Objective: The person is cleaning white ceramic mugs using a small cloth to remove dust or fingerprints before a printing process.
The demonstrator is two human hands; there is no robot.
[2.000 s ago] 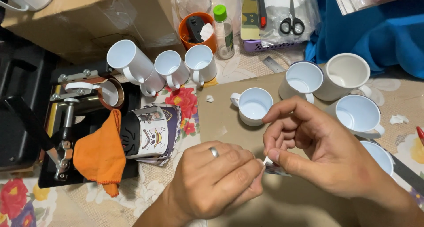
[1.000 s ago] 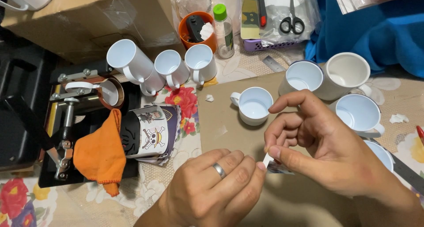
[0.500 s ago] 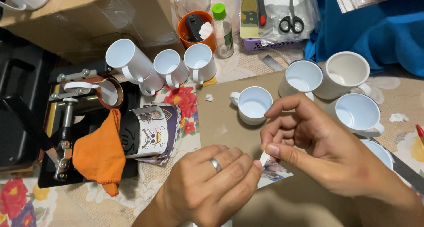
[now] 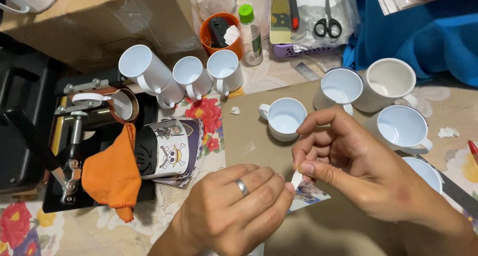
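My left hand [image 4: 234, 206], a ring on one finger, is curled over a printed paper sheet [image 4: 306, 195] on the brown mat, fingertips pressing its edge. My right hand [image 4: 348, 161] pinches a small white strip [image 4: 297, 179] between thumb and forefinger, right at the tips of my left fingers. Most of the sheet is hidden under both hands. A white mug [image 4: 285, 117] stands just beyond my hands.
Three white mugs [image 4: 191, 77] lie in a row at the back; several more mugs [image 4: 386, 89] stand at the right. A black mug press [image 4: 74, 131] with an orange cloth [image 4: 112, 174] and a printed mug [image 4: 167, 151] is at left. Scissors [image 4: 328, 24], bottle and orange cup stand behind.
My left hand has shifted slightly right and down over the sheet. My right fingers have re-pinched the white strip, staying almost in the same place.
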